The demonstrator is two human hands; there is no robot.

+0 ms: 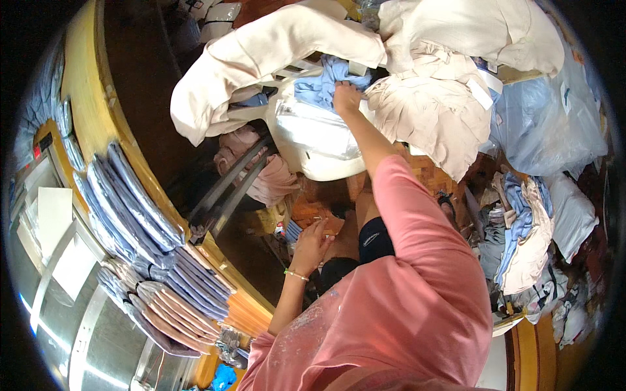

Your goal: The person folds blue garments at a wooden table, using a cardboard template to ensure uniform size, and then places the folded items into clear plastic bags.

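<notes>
My right hand [346,96] reaches forward, its fingers closed on a crumpled light blue garment [321,88]. The garment lies on the seat of a white plastic chair [319,161], beside clear shiny plastic wrap [314,130]. A long cream cloth [274,55] drapes over the chair's left and far side. To the right of my right hand hangs a gathered cream fabric pile [433,104]. My left hand [312,246] is held low near my knee, fingers apart, holding nothing.
On the left, a wooden table [98,85] bears stacks of plastic-wrapped folded blue shirts [127,202] and beige ones [169,306]. Pink cloth [261,176] lies beside dark metal bars [228,186]. Large clear plastic bags [544,124] and a heap of mixed garments [518,228] stand to the right.
</notes>
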